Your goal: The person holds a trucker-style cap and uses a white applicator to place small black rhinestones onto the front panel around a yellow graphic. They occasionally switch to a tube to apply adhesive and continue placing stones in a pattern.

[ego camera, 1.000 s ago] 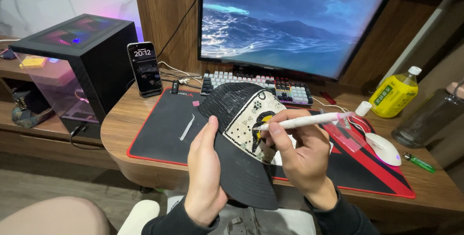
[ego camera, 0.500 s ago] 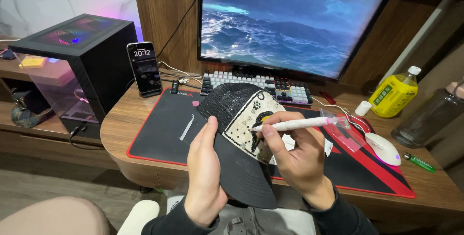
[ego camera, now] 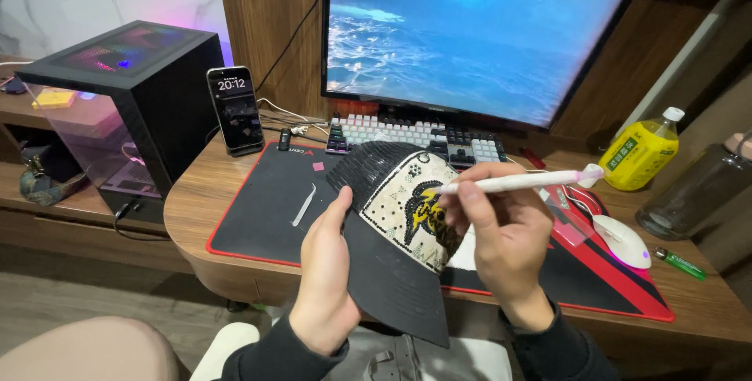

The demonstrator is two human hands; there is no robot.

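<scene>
A yellow bottle (ego camera: 641, 152) with a green label and white top stands at the desk's (ego camera: 196, 201) right, a dark bottle (ego camera: 693, 193) just beside it, a green lighter (ego camera: 680, 263) near them. The left hand (ego camera: 325, 275) grips the brim of a black cap (ego camera: 395, 224) held above a red-edged black mat (ego camera: 266, 201). The right hand (ego camera: 501, 244) pinches a white pen (ego camera: 517, 183) at the cap's patch. Behind them a monitor (ego camera: 470, 36) stands against wood panelling.

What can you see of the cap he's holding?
A black baseball cap with a stiff matte brim pointing toward the wearer and a mesh-like black back. Its pale front panel is studded with small stones around a black and yellow figure. It is tilted above the desk mat. The left hand holds the brim's edge; the right hand puts a white pen tool to the panel.
</scene>
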